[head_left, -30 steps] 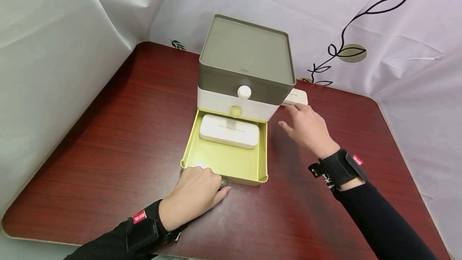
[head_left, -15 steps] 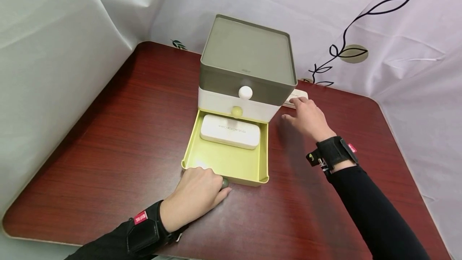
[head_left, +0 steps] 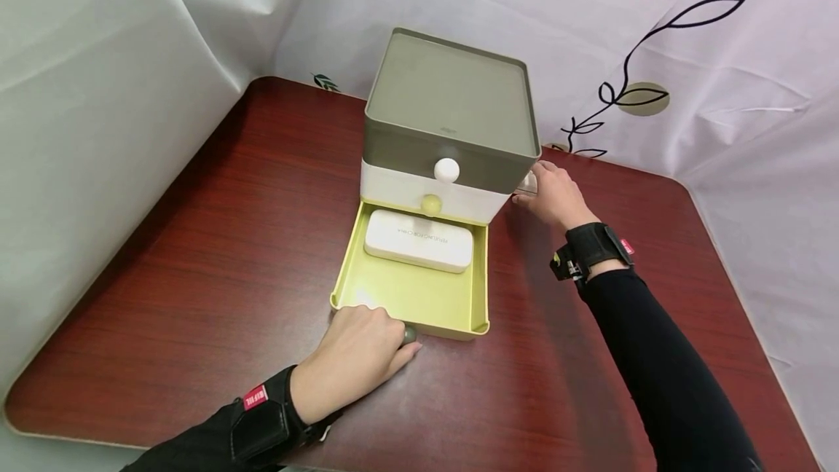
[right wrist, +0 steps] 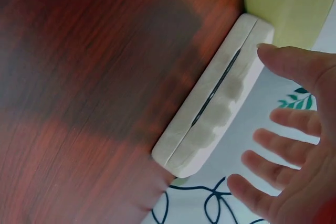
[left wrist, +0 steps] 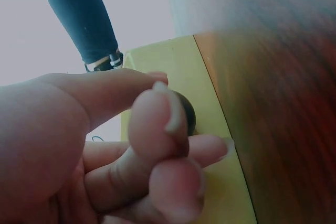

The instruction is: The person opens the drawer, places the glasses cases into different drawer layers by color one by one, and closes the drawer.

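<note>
My left hand (head_left: 354, 352) is at the front of the pulled-out yellow-green drawer (head_left: 419, 296), its fingers and thumb round the small dark knob (left wrist: 190, 114). Inside that drawer, toward the back, lies a white glasses case (head_left: 418, 241) with faint lettering. My right hand (head_left: 558, 197) reaches beside the drawer unit over a second white glasses case (right wrist: 215, 100), which the hand and unit partly cover in the head view. In the right wrist view its fingers are spread, and the thumb tip overlaps the case's edge near one end.
The drawer unit (head_left: 452, 89) has a grey-green tray top, with a grey-green drawer and a white drawer (head_left: 393, 179) pushed in above the open one. It stands on a dark red wood-grain table (head_left: 229, 239). White patterned cloth (head_left: 655, 57) hangs behind and around the table.
My right hand has moved a little forward and left, over the second glasses case, which is now more covered. The left hand stays on the knob and the drawer has not moved.
</note>
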`<state>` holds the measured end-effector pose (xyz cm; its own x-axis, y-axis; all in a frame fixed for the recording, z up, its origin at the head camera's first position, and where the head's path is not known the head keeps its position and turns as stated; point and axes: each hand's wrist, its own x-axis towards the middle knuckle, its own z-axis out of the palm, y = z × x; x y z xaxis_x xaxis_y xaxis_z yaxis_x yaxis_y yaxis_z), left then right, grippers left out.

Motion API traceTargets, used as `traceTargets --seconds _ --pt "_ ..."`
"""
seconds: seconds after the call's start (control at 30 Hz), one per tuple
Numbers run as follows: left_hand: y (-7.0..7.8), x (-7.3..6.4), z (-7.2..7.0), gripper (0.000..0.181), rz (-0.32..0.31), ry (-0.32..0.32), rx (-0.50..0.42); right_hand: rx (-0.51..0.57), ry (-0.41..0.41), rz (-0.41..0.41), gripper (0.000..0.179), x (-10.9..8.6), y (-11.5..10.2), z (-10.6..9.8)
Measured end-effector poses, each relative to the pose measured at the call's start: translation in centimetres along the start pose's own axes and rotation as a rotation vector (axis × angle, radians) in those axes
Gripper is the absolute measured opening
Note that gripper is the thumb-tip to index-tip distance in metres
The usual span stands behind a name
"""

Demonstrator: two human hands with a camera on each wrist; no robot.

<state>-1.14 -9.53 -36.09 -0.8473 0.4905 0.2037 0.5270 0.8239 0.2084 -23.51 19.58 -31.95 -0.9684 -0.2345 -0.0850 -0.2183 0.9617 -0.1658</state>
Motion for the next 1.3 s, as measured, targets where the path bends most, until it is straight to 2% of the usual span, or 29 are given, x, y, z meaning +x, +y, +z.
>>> traceTargets --seconds 0.13,0.5,0.83,0.93,1.07,1.2,1.3 --pt "0.0 0.0 0.1 0.057 -0.002 -0.012 0.005 0.011 -0.021 0.006 0.07 0.8 0.5 0.2" --pt "0.3 0.1 -0.1 0.056 -0.012 0.019 0.022 0.02 -0.064 0.03 0.074 2.6 1.3 0.4" --pt "0.4 0.0 0.1 0.056 -0.023 0.012 0.01 0.013 -0.142 0.106 0.082 3.9 1.5 0.9" --pt "0.5 0.0 0.1 0.055 -0.016 0.022 0.004 0.015 -0.155 0.121 0.079 4.2 1.9 1.1" --pt "0.7 0.2 -0.1 0.054 -0.002 0.037 0.0 0.04 -0.125 0.13 0.069 4.7 2.4 1.4" --pt "1.0 0.2 -0.2 0.053 -0.003 0.026 -0.004 0.066 -0.12 0.147 0.066 4.6 2.4 1.3" --pt "1.2 0.1 -0.3 0.053 -0.008 0.014 -0.013 0.065 -0.145 0.156 0.067 4.3 2.1 0.8"
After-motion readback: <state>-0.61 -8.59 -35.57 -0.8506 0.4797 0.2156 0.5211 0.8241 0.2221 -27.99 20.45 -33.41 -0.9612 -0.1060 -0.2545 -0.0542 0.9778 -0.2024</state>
